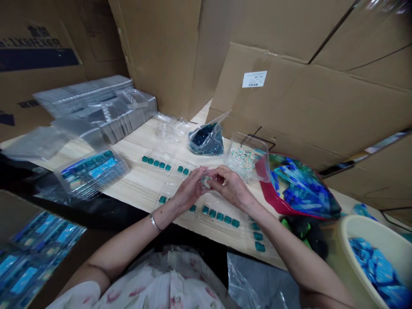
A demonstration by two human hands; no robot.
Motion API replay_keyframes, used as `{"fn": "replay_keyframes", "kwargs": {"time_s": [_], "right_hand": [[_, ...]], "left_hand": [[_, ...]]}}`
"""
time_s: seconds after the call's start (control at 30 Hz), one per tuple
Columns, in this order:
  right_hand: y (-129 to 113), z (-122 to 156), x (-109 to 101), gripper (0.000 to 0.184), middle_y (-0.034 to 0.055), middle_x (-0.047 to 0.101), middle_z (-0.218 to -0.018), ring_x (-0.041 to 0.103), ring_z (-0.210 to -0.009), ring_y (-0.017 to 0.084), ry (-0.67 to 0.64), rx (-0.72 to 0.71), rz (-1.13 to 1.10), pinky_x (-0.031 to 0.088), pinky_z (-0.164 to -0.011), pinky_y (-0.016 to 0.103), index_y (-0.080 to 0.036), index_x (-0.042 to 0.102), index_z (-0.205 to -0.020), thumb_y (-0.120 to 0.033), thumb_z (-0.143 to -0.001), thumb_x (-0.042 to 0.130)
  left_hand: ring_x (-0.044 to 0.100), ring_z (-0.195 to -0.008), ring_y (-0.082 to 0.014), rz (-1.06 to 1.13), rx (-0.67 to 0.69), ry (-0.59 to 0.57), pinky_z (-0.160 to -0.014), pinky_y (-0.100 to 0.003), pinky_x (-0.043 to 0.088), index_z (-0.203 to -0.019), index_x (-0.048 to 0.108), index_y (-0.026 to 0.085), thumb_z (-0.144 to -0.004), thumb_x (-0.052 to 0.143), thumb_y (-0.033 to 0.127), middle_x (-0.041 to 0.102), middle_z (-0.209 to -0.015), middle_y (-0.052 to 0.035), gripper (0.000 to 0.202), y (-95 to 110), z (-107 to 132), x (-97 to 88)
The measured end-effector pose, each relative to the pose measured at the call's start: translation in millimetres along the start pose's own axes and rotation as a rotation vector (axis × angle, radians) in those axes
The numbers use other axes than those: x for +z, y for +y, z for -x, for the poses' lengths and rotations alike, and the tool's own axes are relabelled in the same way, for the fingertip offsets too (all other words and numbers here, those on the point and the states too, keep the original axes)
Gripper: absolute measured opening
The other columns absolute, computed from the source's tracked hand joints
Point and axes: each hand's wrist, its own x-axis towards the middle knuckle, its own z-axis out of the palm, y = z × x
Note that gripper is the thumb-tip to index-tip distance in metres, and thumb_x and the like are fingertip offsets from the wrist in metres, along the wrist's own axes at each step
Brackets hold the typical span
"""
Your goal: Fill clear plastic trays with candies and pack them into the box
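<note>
My left hand [190,188] and my right hand [230,183] meet over the middle of the table, both closed. Between their fingertips is a small whitish piece [206,182], too blurred to name. Beneath and around them lie clear plastic trays with rows of teal square pieces [220,216], some covered by my hands. Another row of teal squares [156,163] sits farther back to the left. Behind my hands stands an open clear bag of dark blue pieces [206,139]. Right of it, a clear box [247,156] contains many small pale and turquoise bits.
A red tray [273,197] with blue packets lies to the right, near a cream bucket [344,240] of blue packets. Stacked clear plastic trays [119,122] and filled packs [93,171] stand left. Cardboard [299,111] walls the back; a carton of packs [41,253] is lower left.
</note>
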Motion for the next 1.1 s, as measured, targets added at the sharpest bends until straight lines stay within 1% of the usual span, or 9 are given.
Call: {"fn": "replay_keyframes", "kwargs": {"time_s": [0.17, 0.3, 0.4, 0.53, 0.67, 0.8, 0.9, 1.0, 1.1], "right_hand": [[1, 6, -2, 0.017, 0.0025, 0.054, -0.084, 0.052, -0.071, 0.013, 0.009, -0.083, -0.021, 0.045, -0.065, 0.026, -0.023, 0.068, -0.099, -0.022, -0.084, 0.059], [0, 8, -14, 0.024, 0.0046, 0.051, -0.099, 0.054, -0.087, 0.014, -0.135, -0.231, -0.023, 0.048, -0.075, 0.028, -0.028, 0.064, -0.111, -0.025, -0.089, 0.054], [-2, 7, -20, 0.022, 0.0057, 0.052, -0.101, 0.053, -0.097, 0.017, -0.211, -0.313, 0.069, 0.048, -0.083, 0.032, -0.027, 0.064, -0.108, -0.025, -0.090, 0.051], [-5, 8, -14, 0.019, 0.0079, 0.056, -0.094, 0.054, -0.093, 0.020, -0.178, -0.275, 0.231, 0.047, -0.081, 0.034, -0.019, 0.065, -0.100, -0.027, -0.090, 0.052], [-3, 13, -4, 0.019, 0.0076, 0.058, -0.092, 0.055, -0.090, 0.019, -0.122, -0.222, 0.193, 0.047, -0.080, 0.032, -0.018, 0.065, -0.099, -0.029, -0.088, 0.055], [5, 16, -9, 0.022, 0.0050, 0.057, -0.091, 0.055, -0.083, 0.016, -0.078, -0.196, 0.105, 0.046, -0.075, 0.029, -0.021, 0.064, -0.107, -0.030, -0.088, 0.057], [9, 17, -13, 0.017, 0.0045, 0.056, -0.089, 0.055, -0.082, 0.016, -0.043, -0.189, 0.103, 0.045, -0.073, 0.029, -0.022, 0.066, -0.099, -0.029, -0.088, 0.056], [6, 17, -11, 0.015, 0.0059, 0.057, -0.088, 0.054, -0.084, 0.018, -0.040, -0.218, 0.192, 0.045, -0.073, 0.030, -0.021, 0.067, -0.092, -0.026, -0.089, 0.054], [1, 17, -4, 0.021, 0.0086, 0.058, -0.088, 0.053, -0.086, 0.020, -0.069, -0.265, 0.333, 0.045, -0.073, 0.033, -0.019, 0.068, -0.086, -0.023, -0.091, 0.049]], "left_hand": [[0.062, -0.085, -0.0152, 0.029, -0.024, -0.002, -0.075, -0.031, 0.052, -0.094, 0.065, 0.018, -0.083, 0.061, 0.033, 0.063, -0.108, -0.0052, 0.019, 3, 2, 0.8], [0.063, -0.080, -0.0151, 0.012, -0.071, -0.020, -0.073, -0.030, 0.052, -0.096, 0.065, 0.016, -0.083, 0.061, 0.034, 0.064, -0.106, -0.0066, 0.022, 6, 4, 0.8], [0.062, -0.078, -0.0141, -0.009, -0.101, -0.054, -0.070, -0.028, 0.052, -0.098, 0.065, 0.016, -0.084, 0.061, 0.034, 0.065, -0.105, -0.0073, 0.023, 6, 4, 0.5], [0.063, -0.081, -0.0149, -0.023, -0.113, -0.079, -0.070, -0.027, 0.051, -0.100, 0.065, 0.016, -0.083, 0.062, 0.035, 0.065, -0.107, -0.0079, 0.026, 4, 4, -1.8], [0.064, -0.079, -0.0139, -0.027, -0.118, -0.040, -0.064, -0.023, 0.049, -0.101, 0.065, 0.016, -0.083, 0.062, 0.035, 0.066, -0.107, -0.0086, 0.027, 1, 3, -6.1], [0.065, -0.084, -0.0173, -0.020, -0.125, -0.036, -0.076, -0.032, 0.052, -0.102, 0.064, 0.016, -0.084, 0.060, 0.035, 0.065, -0.112, -0.0107, 0.026, 3, 2, -8.8], [0.064, -0.086, -0.0182, -0.022, -0.114, -0.042, -0.078, -0.036, 0.053, -0.101, 0.063, 0.015, -0.084, 0.060, 0.034, 0.063, -0.117, -0.0124, 0.026, 6, 3, -7.9], [0.062, -0.094, -0.0199, -0.044, -0.095, -0.032, -0.078, -0.035, 0.053, -0.103, 0.062, 0.015, -0.085, 0.059, 0.033, 0.060, -0.122, -0.0130, 0.026, 6, 4, -5.5], [0.059, -0.101, -0.0209, -0.072, -0.067, -0.010, -0.076, -0.032, 0.053, -0.104, 0.061, 0.016, -0.085, 0.059, 0.033, 0.059, -0.124, -0.0122, 0.025, 6, 5, -4.5]]}}
